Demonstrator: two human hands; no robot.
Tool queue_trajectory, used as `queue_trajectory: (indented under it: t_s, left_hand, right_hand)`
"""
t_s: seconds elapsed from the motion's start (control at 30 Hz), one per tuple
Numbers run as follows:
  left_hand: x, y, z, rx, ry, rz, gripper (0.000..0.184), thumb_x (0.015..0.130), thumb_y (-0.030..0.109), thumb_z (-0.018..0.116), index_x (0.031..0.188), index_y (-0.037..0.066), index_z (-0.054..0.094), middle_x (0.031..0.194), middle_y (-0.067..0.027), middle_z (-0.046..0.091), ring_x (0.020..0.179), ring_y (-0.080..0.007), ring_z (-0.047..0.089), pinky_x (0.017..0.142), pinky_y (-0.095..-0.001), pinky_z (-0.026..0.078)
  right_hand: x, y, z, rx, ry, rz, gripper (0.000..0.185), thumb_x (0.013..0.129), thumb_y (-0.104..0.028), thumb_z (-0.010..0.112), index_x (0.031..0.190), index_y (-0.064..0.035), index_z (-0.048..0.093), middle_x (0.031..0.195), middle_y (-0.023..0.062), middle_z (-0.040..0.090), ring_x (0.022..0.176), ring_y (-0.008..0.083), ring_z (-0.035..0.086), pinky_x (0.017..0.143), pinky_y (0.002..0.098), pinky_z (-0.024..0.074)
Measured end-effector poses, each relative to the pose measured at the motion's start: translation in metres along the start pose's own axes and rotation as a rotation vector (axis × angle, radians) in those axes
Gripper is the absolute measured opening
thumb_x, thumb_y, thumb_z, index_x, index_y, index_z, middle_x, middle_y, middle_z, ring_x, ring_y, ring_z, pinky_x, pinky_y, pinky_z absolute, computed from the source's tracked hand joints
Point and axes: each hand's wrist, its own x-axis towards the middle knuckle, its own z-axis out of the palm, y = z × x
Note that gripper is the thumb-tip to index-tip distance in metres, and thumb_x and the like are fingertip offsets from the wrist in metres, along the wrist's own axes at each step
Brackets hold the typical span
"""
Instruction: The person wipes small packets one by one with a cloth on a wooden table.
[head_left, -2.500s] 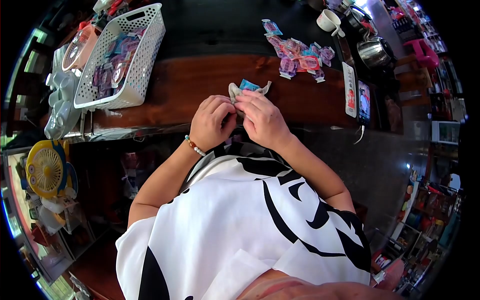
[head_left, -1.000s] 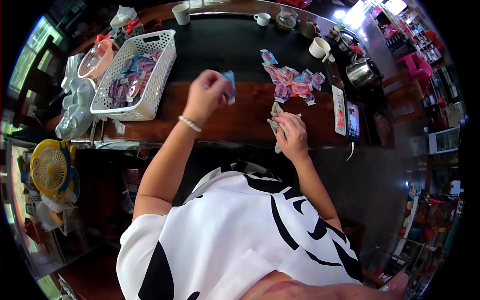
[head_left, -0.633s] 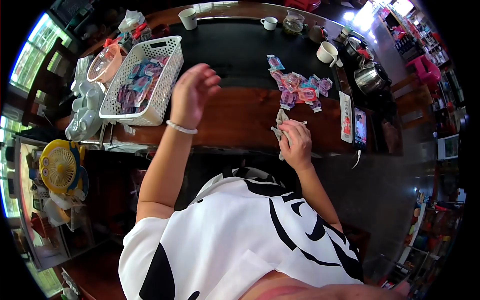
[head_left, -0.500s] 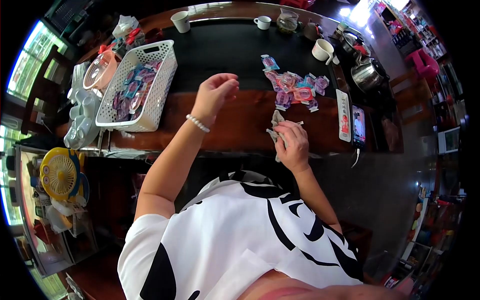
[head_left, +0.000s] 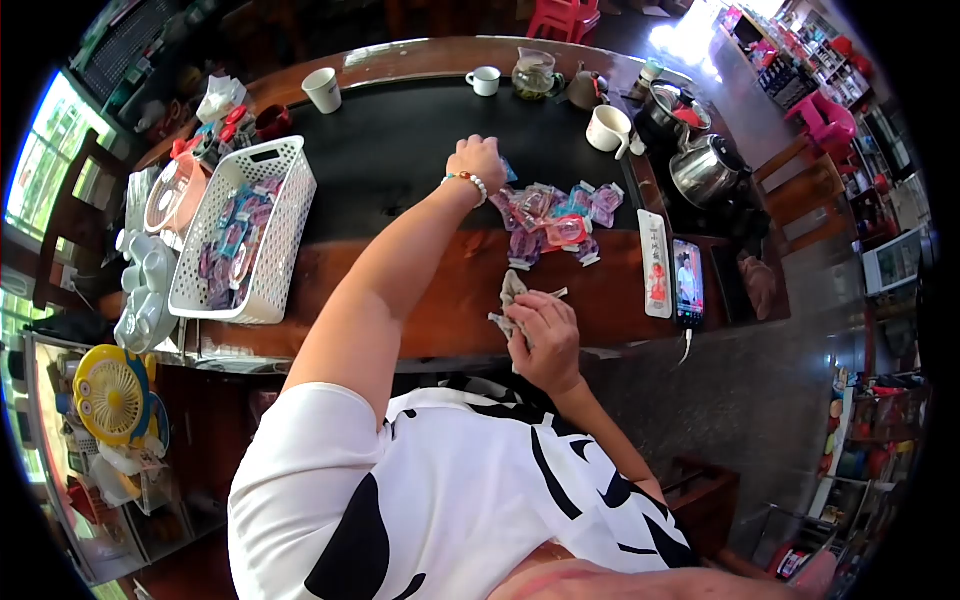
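The person's right hand point(head_left: 545, 335) is bending its fingers around a gray cloth point(head_left: 514, 290) by the near edge of the desk point(head_left: 455, 290). Behind it, shiny little packets point(head_left: 545, 215) are lying in a pile. Farther up, the left hand point(head_left: 476, 162) is curling its fingers right by a blue packet point(head_left: 509, 171); whether they are gripping it is hidden. A white cup point(head_left: 485, 82) is standing farthest away.
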Motion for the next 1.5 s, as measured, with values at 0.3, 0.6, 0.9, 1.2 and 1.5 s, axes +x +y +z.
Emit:
queue_trajectory:
  t_s: [0.3, 0.6, 0.9, 1.2, 1.5]
  left_hand:
    - [0.040, 0.001, 0.003, 0.032, -0.258, -0.186, 0.040, 0.095, 0.024, 0.070, 0.130, 0.007, 0.074, 0.142, -0.0194, 0.064, 0.132, -0.0407, 0.063, 0.109, -0.0462, 0.055]
    - [0.048, -0.012, 0.006, -0.062, -0.322, -0.237, 0.036, 0.083, 0.026, 0.083, 0.111, 0.005, 0.082, 0.120, -0.0202, 0.078, 0.113, -0.0355, 0.076, 0.094, -0.0426, 0.061]
    - [0.000, -0.040, -0.022, -0.443, 0.107, -0.039, 0.034, 0.088, 0.034, 0.088, 0.099, 0.003, 0.081, 0.094, -0.0124, 0.081, 0.084, -0.0225, 0.077, 0.080, -0.0359, 0.061]
    - [-0.185, -0.065, -0.056, -0.982, -0.457, -0.192, 0.024, 0.100, 0.018, 0.078, 0.118, 0.003, 0.071, 0.091, -0.0004, 0.075, 0.068, -0.0050, 0.067, 0.060, -0.0213, 0.057]
    - [-0.277, -0.079, -0.061, -0.282, 0.295, 0.410, 0.028, 0.084, 0.000, 0.079, 0.111, 0.007, 0.078, 0.119, -0.0094, 0.075, 0.108, -0.0284, 0.071, 0.087, -0.0384, 0.060]
  right_hand:
    - [0.001, -0.001, -0.001, 0.002, -0.010, -0.001, 0.028, 0.083, -0.006, 0.072, 0.110, -0.0095, 0.075, 0.118, 0.0111, 0.073, 0.118, 0.0334, 0.069, 0.105, 0.0471, 0.0489]
    - [0.000, 0.000, 0.001, -0.011, -0.003, -0.018, 0.029, 0.081, -0.005, 0.072, 0.110, -0.0092, 0.074, 0.117, 0.0105, 0.072, 0.118, 0.0337, 0.068, 0.105, 0.0469, 0.0488]
    - [-0.001, 0.001, 0.003, -0.021, 0.001, -0.018, 0.024, 0.081, -0.007, 0.070, 0.105, -0.0083, 0.075, 0.116, 0.0111, 0.072, 0.117, 0.0335, 0.068, 0.104, 0.0472, 0.0493]
    - [0.001, 0.006, 0.003, 0.025, 0.010, 0.013, 0.023, 0.085, -0.001, 0.068, 0.107, -0.0079, 0.072, 0.111, 0.0120, 0.071, 0.110, 0.0343, 0.068, 0.098, 0.0465, 0.0510]
    - [0.037, -0.015, 0.022, 0.298, 0.064, 0.086, 0.024, 0.090, 0.005, 0.065, 0.112, -0.0015, 0.072, 0.116, 0.0171, 0.074, 0.112, 0.0354, 0.071, 0.099, 0.0422, 0.0568]
